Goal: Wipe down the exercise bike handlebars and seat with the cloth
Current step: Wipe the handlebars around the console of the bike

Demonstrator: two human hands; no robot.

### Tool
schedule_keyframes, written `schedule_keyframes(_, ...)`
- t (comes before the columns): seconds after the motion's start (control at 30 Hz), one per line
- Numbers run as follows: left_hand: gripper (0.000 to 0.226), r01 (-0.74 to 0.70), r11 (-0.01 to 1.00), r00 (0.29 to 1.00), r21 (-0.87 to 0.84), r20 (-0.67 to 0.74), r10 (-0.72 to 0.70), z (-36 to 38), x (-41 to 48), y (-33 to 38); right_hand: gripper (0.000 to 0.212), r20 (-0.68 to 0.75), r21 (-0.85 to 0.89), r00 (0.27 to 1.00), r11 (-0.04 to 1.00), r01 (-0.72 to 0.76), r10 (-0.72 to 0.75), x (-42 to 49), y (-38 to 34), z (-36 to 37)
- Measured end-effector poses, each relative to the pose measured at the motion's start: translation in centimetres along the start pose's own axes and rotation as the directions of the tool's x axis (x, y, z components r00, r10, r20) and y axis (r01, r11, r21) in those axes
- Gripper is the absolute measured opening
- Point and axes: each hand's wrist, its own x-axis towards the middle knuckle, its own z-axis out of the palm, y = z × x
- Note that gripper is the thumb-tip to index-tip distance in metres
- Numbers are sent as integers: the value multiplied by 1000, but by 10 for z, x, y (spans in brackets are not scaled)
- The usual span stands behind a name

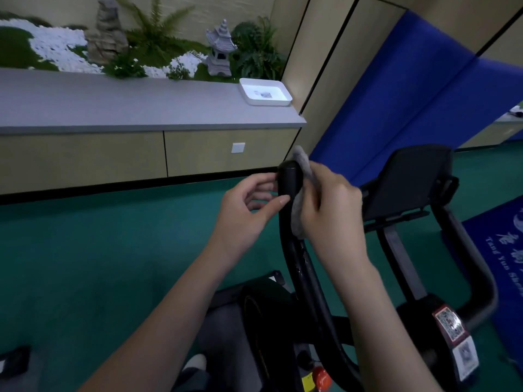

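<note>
While the right hand [331, 213] grips the grey cloth [299, 213], its curled fingers press the cloth against the right side of the black handlebar [288, 179], just below the rounded tip. The cloth is bunched between palm and bar. One end sticks up behind the tip, and the other hangs beside the tube. The left hand [246, 207] is on the opposite side of the same bar. Its thumb tip touches the tube and its forefinger reaches the tip from the left, so it holds the bar in a light pinch. The remaining fingers are curled and touch nothing.

From the grip, the tube curves down toward the viewer. To the right stands a black console holder [410, 182], and beyond it a second bar [469, 250] of the same shape. Two code stickers [450, 322] sit on the frame between the bars. Below the hands are a black wheel cover [263, 309] and a red knob [321, 379].

The bike stands on a green floor [113, 250]. A blue mat [410, 94] leans on the wall behind. A grey counter [141, 106] at left carries a white tray [268, 103], with a stone lantern [220, 49], ferns [158, 32] and white pebbles [56, 43] behind it.
</note>
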Motion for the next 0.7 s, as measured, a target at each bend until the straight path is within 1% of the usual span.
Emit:
schedule_keyframes(0.07, 31, 9, 1000, 1000, -7, 7, -9, -1, 0, -1, 23, -63, 14, 998, 1000, -25, 26, -22, -1, 0)
schedule_keyframes(0.13, 34, 19, 1000, 1000, -4, 11, -19, -1, -1, -3, 26, -128, 74, 990, 996, -52, 61, -35, -2, 3)
schedule_keyframes(0.23, 34, 36, 999, 999, 0, 36, -36, -2, -1, -4, 28, -220, 132, 974, 991, -17, 46, -34, -1, 9)
schedule_keyframes(0.33, 30, 49, 999, 998, 8, 43, -49, -6, -1, -9, 28, -235, 139, 972, 990, 29, 5, -44, 1, 11)
schedule_keyframes(0.43, 28, 74, 997, 996, 0, 52, -74, -7, -1, -16, 26, -208, 174, 978, 985, 11, 26, -57, 7, 6)
schedule_keyframes(0.5, 25, 84, 996, 995, -25, 59, -83, -6, -2, -20, 23, -252, 171, 968, 985, 34, 10, -54, 6, 3)
schedule_keyframes(0.57, 20, 96, 994, 993, -53, 76, -92, -5, -4, -22, 21, -308, 141, 948, 981, 132, -83, -42, 3, 2)
schedule_keyframes(0.6, 19, 100, 993, 991, -66, 90, -94, -5, -6, -23, 21, -302, 119, 940, 972, 201, -158, -35, 2, 2)
schedule_keyframes(0.63, 19, 107, 991, 990, -80, 101, -99, -5, -7, -24, 22, -263, 96, 936, 958, 268, -235, -31, 1, 2)
schedule_keyframes(0.7, 20, 117, 986, 988, -120, 110, -104, -6, -10, -26, 22, -132, 68, 927, 929, 363, -352, -30, 4, 2)
